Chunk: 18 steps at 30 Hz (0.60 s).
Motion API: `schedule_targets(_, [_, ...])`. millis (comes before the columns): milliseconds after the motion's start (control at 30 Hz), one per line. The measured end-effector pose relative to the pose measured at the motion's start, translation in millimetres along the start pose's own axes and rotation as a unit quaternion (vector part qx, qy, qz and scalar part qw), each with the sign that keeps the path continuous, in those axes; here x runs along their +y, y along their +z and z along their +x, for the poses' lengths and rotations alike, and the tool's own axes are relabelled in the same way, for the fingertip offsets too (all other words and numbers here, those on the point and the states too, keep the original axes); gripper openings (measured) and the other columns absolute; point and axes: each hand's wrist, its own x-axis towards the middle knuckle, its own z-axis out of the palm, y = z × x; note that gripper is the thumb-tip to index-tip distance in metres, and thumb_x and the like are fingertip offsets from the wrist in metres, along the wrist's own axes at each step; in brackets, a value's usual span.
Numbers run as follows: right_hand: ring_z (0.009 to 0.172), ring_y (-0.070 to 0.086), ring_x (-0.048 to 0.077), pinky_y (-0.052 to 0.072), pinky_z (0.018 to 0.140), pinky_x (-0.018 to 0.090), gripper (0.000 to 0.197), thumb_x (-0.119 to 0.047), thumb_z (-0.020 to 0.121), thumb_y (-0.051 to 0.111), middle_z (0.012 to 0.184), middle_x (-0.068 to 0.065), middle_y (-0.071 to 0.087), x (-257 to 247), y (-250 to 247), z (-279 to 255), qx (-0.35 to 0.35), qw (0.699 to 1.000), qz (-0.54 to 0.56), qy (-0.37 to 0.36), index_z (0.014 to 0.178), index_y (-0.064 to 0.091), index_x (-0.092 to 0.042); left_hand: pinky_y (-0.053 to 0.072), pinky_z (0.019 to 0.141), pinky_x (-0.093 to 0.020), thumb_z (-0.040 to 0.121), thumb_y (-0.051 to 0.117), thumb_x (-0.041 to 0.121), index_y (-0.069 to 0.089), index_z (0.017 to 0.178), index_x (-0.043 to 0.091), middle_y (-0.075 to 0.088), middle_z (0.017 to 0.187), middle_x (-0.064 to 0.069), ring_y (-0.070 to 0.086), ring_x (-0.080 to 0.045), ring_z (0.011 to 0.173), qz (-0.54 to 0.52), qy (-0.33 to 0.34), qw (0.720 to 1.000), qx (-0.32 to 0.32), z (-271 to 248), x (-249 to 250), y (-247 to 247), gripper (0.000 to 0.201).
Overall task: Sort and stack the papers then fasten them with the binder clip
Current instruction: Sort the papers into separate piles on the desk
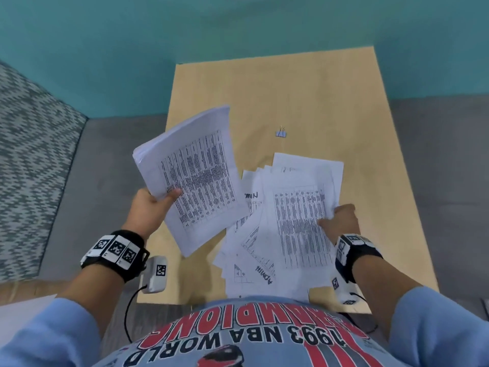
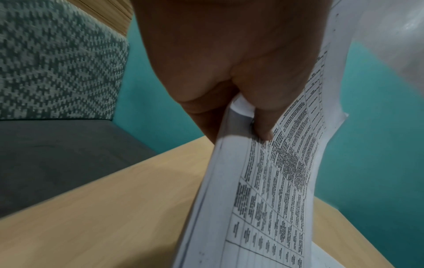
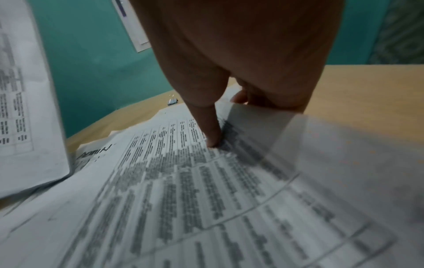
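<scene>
My left hand (image 1: 156,205) grips a gathered stack of printed sheets (image 1: 193,176) by its near-left corner, raised and tilted above the table's left side; the left wrist view shows the thumb on top of that stack (image 2: 263,190). Loose papers (image 1: 254,242) lie fanned across the near middle of the table. My right hand (image 1: 341,218) pinches the right edge of the top printed sheet (image 1: 299,221), thumb on its face; the same sheet (image 3: 183,181) fills the right wrist view. A small binder clip (image 1: 281,132) lies alone further back on the table, and the clip (image 3: 172,101) appears beyond the papers.
The light wooden table (image 1: 330,96) stands against a teal wall (image 1: 105,49). A grey sofa with a patterned cushion (image 1: 29,154) is on the left. A white device with a cable (image 1: 156,274) hangs below my left wrist at the table's near-left corner.
</scene>
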Motion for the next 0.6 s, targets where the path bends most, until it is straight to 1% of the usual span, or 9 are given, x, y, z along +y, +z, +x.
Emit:
schedule_targets(33, [0.083,0.06,0.029,0.05,0.07,0.034,0.05,-0.006,0.089,0.078,0.109,0.022,0.062,4,-1,-3,0.014,1.0,0.024,0.0,0.125,0.042,0.002,0.06,0.095,-0.04,0.096,0.077,0.025,0.078,0.111,0.024,0.079,0.106,0.013,0.077,-0.005,0.097,-0.001,0.004,1.0,0.0,-1,2,1,0.015])
schedule_targets(67, [0.082,0.06,0.029,0.051,0.069,0.034,0.048,-0.004,0.089,0.077,0.11,0.024,0.064,10,-3,-3,0.026,0.999,0.039,0.005,0.123,0.043,0.0,0.06,0.096,-0.042,0.096,0.077,0.025,0.078,0.114,0.02,0.078,0.107,0.011,0.075,-0.007,0.098,0.0,0.007,1.0,0.001,-1,3,3,0.019])
schedule_targets(167, [0.079,0.061,0.028,0.05,0.067,0.031,0.038,-0.014,0.092,0.076,0.108,0.021,0.069,24,-14,-1,0.055,0.997,0.05,0.014,0.122,0.056,0.0,0.059,0.096,-0.042,0.097,0.077,0.027,0.078,0.119,0.013,0.079,0.107,0.005,0.073,-0.008,0.097,0.003,0.007,1.0,-0.003,-1,2,5,0.027])
schedule_targets(200, [0.08,0.062,0.029,0.052,0.07,0.032,0.037,-0.019,0.093,0.075,0.11,0.022,0.071,27,-18,5,0.061,0.997,0.047,0.014,0.12,0.059,0.001,0.059,0.096,-0.042,0.097,0.077,0.028,0.078,0.119,0.012,0.079,0.106,0.005,0.073,-0.008,0.097,0.002,0.008,1.0,-0.004,-2,3,6,0.027])
schedule_targets(267, [0.091,0.067,0.033,0.057,0.078,0.038,0.056,-0.029,0.092,0.077,0.121,0.024,0.069,28,-24,17,0.065,0.997,0.031,0.008,0.131,0.057,0.005,0.059,0.094,-0.04,0.097,0.076,0.027,0.078,0.117,0.015,0.078,0.103,0.012,0.072,-0.003,0.094,0.007,0.008,1.0,-0.003,-4,4,7,0.024])
schedule_targets(367, [0.114,0.064,0.04,0.058,0.09,0.048,0.092,-0.052,0.077,0.087,0.131,0.025,0.06,14,-24,35,0.059,0.997,-0.054,-0.004,0.14,0.05,0.004,0.06,0.089,-0.034,0.097,0.076,0.026,0.077,0.103,0.029,0.08,0.086,0.024,0.074,0.009,0.082,0.012,0.004,1.0,-0.004,-12,2,7,0.007])
schedule_targets(433, [0.122,0.059,0.042,0.055,0.095,0.051,0.108,-0.067,0.065,0.087,0.133,0.024,0.056,-3,-17,44,0.071,0.991,-0.113,0.004,0.139,0.049,0.001,0.061,0.09,-0.036,0.096,0.077,0.029,0.077,0.101,0.033,0.081,0.09,0.027,0.076,0.008,0.086,0.009,0.001,1.0,-0.001,-18,-2,4,0.007])
schedule_targets(500, [0.125,0.057,0.039,0.051,0.098,0.052,0.115,-0.076,0.058,0.086,0.133,0.023,0.056,-20,-8,49,0.084,0.985,-0.151,0.028,0.138,0.048,-0.001,0.061,0.094,-0.038,0.095,0.079,0.032,0.079,0.105,0.035,0.082,0.102,0.021,0.078,-0.001,0.098,0.001,-0.002,1.0,0.011,-26,-6,1,0.01])
schedule_targets(600, [0.128,0.055,0.039,0.044,0.105,0.051,0.106,-0.074,0.064,0.084,0.135,0.023,0.056,-35,0,56,0.057,0.983,-0.173,0.034,0.136,0.052,-0.003,0.06,0.097,-0.039,0.094,0.08,0.031,0.079,0.102,0.04,0.082,0.107,0.019,0.078,-0.007,0.105,-0.005,0.002,1.0,0.021,-34,-13,-2,0.012])
